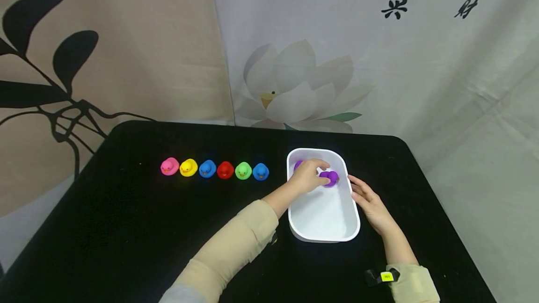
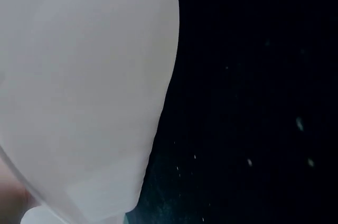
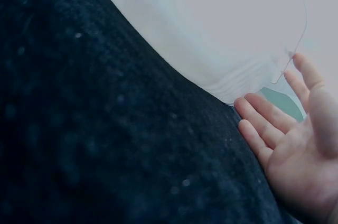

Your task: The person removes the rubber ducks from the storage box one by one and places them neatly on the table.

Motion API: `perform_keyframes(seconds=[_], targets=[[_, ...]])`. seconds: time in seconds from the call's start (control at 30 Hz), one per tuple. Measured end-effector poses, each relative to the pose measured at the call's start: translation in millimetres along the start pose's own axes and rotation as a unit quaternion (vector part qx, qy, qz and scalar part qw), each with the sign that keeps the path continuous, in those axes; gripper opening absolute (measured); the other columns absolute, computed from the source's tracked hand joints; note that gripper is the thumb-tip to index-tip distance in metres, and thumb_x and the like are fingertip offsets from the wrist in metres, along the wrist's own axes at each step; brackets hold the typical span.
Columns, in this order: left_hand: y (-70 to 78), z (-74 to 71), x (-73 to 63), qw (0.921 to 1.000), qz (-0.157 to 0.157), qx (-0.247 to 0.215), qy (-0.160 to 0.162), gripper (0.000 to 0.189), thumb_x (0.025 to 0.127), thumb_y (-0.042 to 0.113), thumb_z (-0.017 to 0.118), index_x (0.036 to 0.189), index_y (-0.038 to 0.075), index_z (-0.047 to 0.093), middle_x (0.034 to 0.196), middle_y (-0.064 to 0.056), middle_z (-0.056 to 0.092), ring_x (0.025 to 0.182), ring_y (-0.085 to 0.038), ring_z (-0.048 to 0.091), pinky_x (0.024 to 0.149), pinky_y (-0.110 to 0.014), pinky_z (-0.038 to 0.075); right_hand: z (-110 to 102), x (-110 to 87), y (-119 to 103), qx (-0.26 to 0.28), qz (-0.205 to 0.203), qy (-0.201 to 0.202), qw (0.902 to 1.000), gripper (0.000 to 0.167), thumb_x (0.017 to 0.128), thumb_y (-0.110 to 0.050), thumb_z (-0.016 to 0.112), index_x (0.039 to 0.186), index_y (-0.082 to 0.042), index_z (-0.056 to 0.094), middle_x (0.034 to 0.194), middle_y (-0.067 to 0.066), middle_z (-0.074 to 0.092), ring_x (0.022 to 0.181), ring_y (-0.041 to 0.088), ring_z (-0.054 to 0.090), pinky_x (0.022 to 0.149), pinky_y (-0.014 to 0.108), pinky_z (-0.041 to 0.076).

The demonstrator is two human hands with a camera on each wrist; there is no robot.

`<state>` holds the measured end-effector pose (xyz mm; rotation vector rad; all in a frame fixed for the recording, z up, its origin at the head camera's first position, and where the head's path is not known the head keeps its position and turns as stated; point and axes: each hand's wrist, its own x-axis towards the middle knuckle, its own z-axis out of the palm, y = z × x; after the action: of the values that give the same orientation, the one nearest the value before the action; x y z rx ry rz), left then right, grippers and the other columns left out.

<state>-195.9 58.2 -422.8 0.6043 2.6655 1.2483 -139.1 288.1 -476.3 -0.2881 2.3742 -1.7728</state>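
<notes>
Right of centre in the frame, the left hand (image 1: 306,177), fingers apart, touches a purple duck (image 1: 332,178) in the tray (image 1: 324,219); the right hand (image 1: 371,204), fingers spread, touches its right side; six ducks (image 1: 225,170) line the tabletop (image 1: 139,237) left of centre

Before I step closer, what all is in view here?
pink duck: 1, pink, row's left end
yellow duck: 1, yellow, second
blue ducks: 2, blue, third and sixth
red duck: 1, red, fourth
green duck: 1, green, fifth
tray: 1, white, right of row
purple toys: 2, purple, in tray, one partly hidden
table: 1, black, underneath
printed backdrop: 1, beige and whitish, behind
wrist device: 1 clearly visible, dark, right cuff
sleeves: 2, beige, on forearms
left grip: 1, bare, over tray
right grip: 1, bare, at tray's side
</notes>
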Motion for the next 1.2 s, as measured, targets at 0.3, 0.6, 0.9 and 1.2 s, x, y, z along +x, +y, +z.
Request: perform_keyframes(seconds=[0.3,0.6,0.9,1.2], targets=[[-1.4,9.0,10.1,0.9997,-0.008,0.001,-0.025,0.039,0.086,0.014,0.073,0.123,0.007,0.064,0.118,-0.006,0.065,0.110,-0.020,0.060,0.089,-0.021,0.045,1,-0.1,-1,-0.001,0.002,0.001,1.0000,0.051,0.101,-0.023,0.049,0.147,-0.008,0.033,0.141,0.023,0.043,0.116,0.011,0.053,0.093,0.031,0.041],[1.0,15.4,14.8,0.9989,0.001,0.032,-0.034,0.039,0.085,0.015,0.074,0.122,0.007,0.065,0.119,-0.005,0.065,0.114,-0.017,0.057,0.097,-0.021,0.040,1,0.0,-2,0.004,-0.003,-0.001,1.0000,0.050,0.101,-0.022,0.049,0.147,-0.008,0.033,0.141,0.024,0.043,0.114,0.007,0.053,0.091,0.028,0.043],[-0.5,25.2,19.1,0.9975,-0.022,0.063,-0.023,0.037,0.087,0.023,0.072,0.122,0.014,0.066,0.119,0.002,0.065,0.112,-0.011,0.057,0.096,-0.020,0.039,1,-0.6,-2,-0.004,0.010,0.004,0.9999,0.051,0.101,-0.023,0.049,0.147,-0.008,0.033,0.141,0.023,0.043,0.116,0.012,0.052,0.097,0.043,0.039],[1.1,27.7,19.3,0.9963,-0.024,0.082,-0.008,0.028,0.085,0.026,0.074,0.112,0.018,0.070,0.104,0.007,0.067,0.096,-0.007,0.058,0.087,-0.018,0.043,1,0.0,-1,-0.006,0.005,0.001,1.0000,0.051,0.102,-0.023,0.048,0.147,-0.009,0.033,0.141,0.023,0.043,0.115,0.008,0.052,0.093,0.031,0.041]])
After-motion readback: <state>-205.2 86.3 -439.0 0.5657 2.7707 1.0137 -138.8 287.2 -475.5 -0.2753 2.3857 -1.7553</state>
